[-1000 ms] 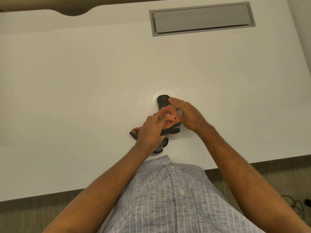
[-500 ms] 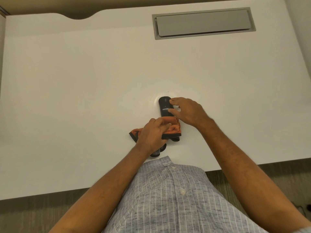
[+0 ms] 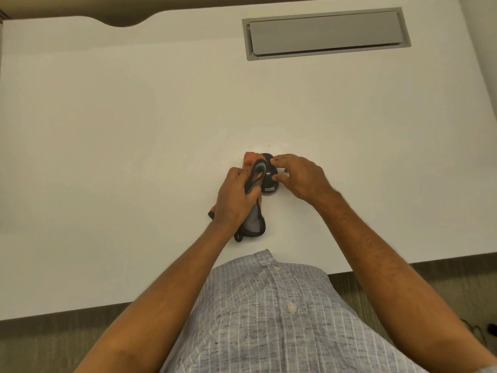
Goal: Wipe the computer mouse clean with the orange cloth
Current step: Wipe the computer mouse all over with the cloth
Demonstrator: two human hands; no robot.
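A black computer mouse [image 3: 269, 181] lies on the white desk [image 3: 134, 157] just ahead of me. My right hand [image 3: 298, 176] pinches its right side with thumb and fingertips. My left hand [image 3: 235, 197] grips the orange cloth [image 3: 251, 158], which has a dark trim and grey underside. The cloth is pressed against the mouse's left side and far end, and its tail [image 3: 254, 222] trails toward me under my palm. Part of the mouse is hidden by the cloth and fingers.
A grey rectangular cable hatch [image 3: 326, 33] is set into the desk at the far right. The desk's near edge [image 3: 80, 310] runs just in front of my body, with carpet below. Cables [image 3: 477, 331] lie on the floor at lower right.
My left hand has pushed the cloth from the mouse's near end up along its left side to the far end. My right hand has stayed on the mouse's right side.
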